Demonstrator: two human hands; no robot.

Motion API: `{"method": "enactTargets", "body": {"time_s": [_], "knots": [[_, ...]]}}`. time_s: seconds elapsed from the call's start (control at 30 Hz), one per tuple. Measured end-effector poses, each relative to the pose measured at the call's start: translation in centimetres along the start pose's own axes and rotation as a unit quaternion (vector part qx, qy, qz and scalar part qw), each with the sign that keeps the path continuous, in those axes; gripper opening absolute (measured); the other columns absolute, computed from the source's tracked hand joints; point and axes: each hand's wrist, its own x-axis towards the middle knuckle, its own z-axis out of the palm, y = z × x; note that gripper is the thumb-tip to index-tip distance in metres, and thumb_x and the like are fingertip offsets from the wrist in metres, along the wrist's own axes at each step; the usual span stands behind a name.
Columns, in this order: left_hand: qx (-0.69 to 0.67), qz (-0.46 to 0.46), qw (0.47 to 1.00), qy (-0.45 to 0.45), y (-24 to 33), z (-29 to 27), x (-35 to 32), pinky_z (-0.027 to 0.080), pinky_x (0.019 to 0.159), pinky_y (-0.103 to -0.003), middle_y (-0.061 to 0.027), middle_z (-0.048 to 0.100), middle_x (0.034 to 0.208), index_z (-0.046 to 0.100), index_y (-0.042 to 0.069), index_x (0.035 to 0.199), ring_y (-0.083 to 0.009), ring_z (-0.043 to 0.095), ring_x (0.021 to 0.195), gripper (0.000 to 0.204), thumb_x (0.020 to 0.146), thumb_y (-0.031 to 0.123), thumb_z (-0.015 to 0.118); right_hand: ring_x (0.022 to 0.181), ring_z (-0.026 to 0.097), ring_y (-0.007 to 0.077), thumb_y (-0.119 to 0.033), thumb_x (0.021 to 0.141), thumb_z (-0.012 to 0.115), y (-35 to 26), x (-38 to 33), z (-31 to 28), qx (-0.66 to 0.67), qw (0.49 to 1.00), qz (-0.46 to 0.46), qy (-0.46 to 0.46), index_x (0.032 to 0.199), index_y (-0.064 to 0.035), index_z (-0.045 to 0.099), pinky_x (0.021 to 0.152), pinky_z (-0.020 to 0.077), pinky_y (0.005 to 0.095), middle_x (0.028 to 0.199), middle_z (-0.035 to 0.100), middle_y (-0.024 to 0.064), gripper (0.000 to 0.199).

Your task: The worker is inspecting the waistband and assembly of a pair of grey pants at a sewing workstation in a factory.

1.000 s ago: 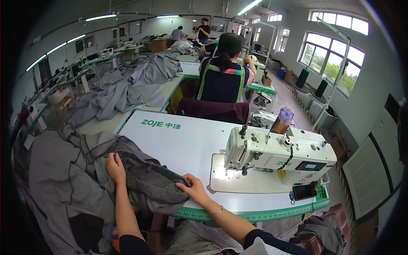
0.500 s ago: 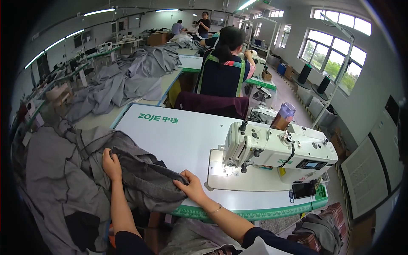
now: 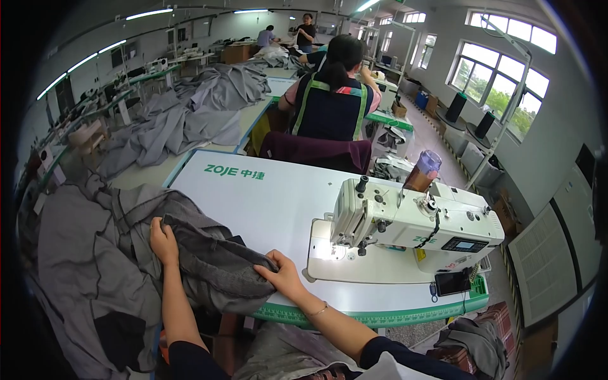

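A dark grey garment piece (image 3: 212, 263) with visible seams lies across the left front of the sewing table (image 3: 272, 202), its near part hanging over the edge. My left hand (image 3: 164, 244) is closed on its upper left edge, the thumb on top. Farther right, my right hand (image 3: 283, 273) pinches the right end of the same piece. Between the hands the cloth is spread lengthwise and slightly bunched. More grey cloth (image 3: 95, 253) with a black patch hangs down on the left. The white sewing machine (image 3: 411, 221) stands to the right of my right hand, its needle area lit.
A phone (image 3: 453, 284) and small blue scissors (image 3: 433, 291) lie by the machine base. Behind the machine stands a brown bottle (image 3: 423, 171). A person (image 3: 332, 95) sits at the table ahead. Grey cloth heaps (image 3: 190, 114) cover the left table. Thread cones (image 3: 456, 107) stand at right.
Both hands have shifted very slightly left, keeping hold of the garment piece. The seated person ahead has straightened and moved an arm.
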Motion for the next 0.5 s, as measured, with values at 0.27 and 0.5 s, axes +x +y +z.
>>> {"method": "enactTargets", "body": {"time_s": [0.27, 0.5], "knots": [[0.002, -0.015, 1.0, -0.011, 0.35, -0.09, 0.03, 0.042, 0.078, -0.042, -0.02, 0.057, 0.096, 0.051, -0.001, 0.098, -0.04, 0.053, 0.09, 0.02, 0.082, 0.01, 0.046, 0.061, 0.041, 0.0022, -0.015, 0.079, 0.07, 0.16, 0.12, -0.16, -0.004, 1.0, 0.008, -0.002, 0.08, -0.0035, 0.052, 0.054, 0.036, 0.0178, 0.064, 0.046, -0.0049, 0.022], [-0.004, -0.003, 1.0, -0.008, 0.21, -0.23, 0.02, 0.042, 0.077, -0.042, -0.0205, 0.056, 0.094, 0.05, -0.001, 0.097, -0.0403, 0.053, 0.089, 0.019, 0.082, 0.011, 0.045, 0.061, 0.041, 0.0025, -0.016, 0.079, 0.071, 0.1, 0.01, -0.12, -0.004, 1.0, 0.01, -0.003, 0.079, -0.0036, 0.052, 0.054, 0.0358, 0.0181, 0.064, 0.046, -0.0049, 0.023]]}}
